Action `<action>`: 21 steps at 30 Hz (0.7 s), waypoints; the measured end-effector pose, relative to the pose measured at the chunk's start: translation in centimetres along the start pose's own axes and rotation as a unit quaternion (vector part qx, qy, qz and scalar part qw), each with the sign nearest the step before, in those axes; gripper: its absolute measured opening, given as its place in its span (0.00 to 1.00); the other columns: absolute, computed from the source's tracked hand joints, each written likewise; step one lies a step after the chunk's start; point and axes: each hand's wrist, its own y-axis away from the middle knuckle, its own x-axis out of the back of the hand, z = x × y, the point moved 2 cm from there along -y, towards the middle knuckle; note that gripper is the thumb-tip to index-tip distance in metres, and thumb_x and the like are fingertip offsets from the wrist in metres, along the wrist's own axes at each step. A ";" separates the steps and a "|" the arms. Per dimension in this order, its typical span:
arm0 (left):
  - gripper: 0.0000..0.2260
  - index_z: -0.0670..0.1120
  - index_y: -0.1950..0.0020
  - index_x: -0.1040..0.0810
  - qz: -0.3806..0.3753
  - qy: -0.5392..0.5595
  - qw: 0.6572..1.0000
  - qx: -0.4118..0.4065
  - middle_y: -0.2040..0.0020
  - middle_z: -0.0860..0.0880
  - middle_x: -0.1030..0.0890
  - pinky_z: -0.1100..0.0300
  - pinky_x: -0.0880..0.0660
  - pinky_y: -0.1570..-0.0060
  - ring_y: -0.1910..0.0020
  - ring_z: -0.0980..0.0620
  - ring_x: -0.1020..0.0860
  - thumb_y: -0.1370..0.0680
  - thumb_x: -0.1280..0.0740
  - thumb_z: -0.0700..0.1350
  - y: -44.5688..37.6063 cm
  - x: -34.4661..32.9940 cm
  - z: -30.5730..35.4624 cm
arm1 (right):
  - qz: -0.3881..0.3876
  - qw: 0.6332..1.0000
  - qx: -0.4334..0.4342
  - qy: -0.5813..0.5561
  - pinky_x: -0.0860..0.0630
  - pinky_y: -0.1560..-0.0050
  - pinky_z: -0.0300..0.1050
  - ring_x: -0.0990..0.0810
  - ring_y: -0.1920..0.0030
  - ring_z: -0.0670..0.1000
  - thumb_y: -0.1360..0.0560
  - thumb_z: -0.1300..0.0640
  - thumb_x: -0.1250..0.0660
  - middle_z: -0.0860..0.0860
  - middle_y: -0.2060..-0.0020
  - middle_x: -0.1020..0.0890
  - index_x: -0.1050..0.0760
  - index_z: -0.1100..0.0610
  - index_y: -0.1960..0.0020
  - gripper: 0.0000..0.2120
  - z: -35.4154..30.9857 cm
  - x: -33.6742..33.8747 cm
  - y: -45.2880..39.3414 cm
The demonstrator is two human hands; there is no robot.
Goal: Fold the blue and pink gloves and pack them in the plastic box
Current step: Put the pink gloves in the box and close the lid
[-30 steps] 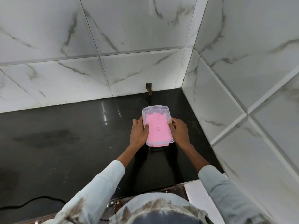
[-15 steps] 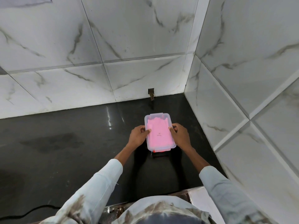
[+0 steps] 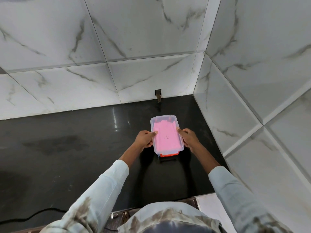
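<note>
A clear plastic box (image 3: 178, 121) with its lid on stands on the black counter (image 3: 84, 157) near the right corner. Through the lid shows the folded pink glove (image 3: 165, 137); the blue glove is hidden. An orange clasp (image 3: 168, 155) sticks out at the box's near end. My left hand (image 3: 145, 139) grips the box's left side, thumb on the lid. My right hand (image 3: 188, 137) grips the right side the same way.
White marble-tiled walls (image 3: 252, 81) close the counter at the back and right. A small dark fitting (image 3: 158, 95) sits at the foot of the back wall, behind the box. A black cable (image 3: 33, 214) runs along the counter's near left edge.
The view has tilted, so the box and hands sit slightly lower in the picture. Both hands keep their hold on the box's sides.
</note>
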 end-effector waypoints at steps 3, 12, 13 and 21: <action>0.20 0.37 0.35 0.20 0.001 0.009 1.000 0.004 0.47 0.41 0.15 0.60 0.21 0.60 0.62 0.51 0.21 0.15 0.31 0.53 0.0 -0.4 -0.1 | -0.023 0.998 -0.047 -0.038 0.19 0.34 0.56 0.16 0.38 0.58 0.18 0.40 0.35 0.58 0.38 0.16 0.24 0.61 0.31 0.26 0.7 0.2 0.3; 0.21 0.36 0.33 0.20 0.011 0.014 1.000 -0.005 0.47 0.42 0.15 0.60 0.21 0.60 0.63 0.52 0.21 0.15 0.32 0.54 0.3 -0.7 -0.2 | -0.072 0.983 -0.142 -0.089 0.19 0.32 0.57 0.17 0.36 0.61 0.20 0.35 0.35 0.60 0.35 0.18 0.27 0.58 0.32 0.29 3.7 0.4 1.9; 0.21 0.37 0.33 0.20 0.014 0.006 1.000 -0.007 0.45 0.41 0.14 0.59 0.19 0.58 0.63 0.52 0.21 0.15 0.32 0.54 0.2 -0.7 -0.2 | -0.067 0.982 -0.142 -0.102 0.19 0.33 0.57 0.17 0.37 0.61 0.20 0.36 0.34 0.59 0.35 0.18 0.27 0.58 0.31 0.29 3.8 0.3 1.9; 0.22 0.45 0.23 0.30 0.169 -0.331 0.875 -0.312 0.21 0.46 0.32 0.47 0.24 0.26 0.24 0.47 0.28 0.15 0.33 0.51 1.9 -1.3 -0.5 | -0.052 0.981 -0.181 -0.048 0.18 0.34 0.51 0.13 0.43 0.60 0.23 0.30 0.36 0.58 0.44 0.16 0.25 0.58 0.37 0.32 3.5 0.7 2.0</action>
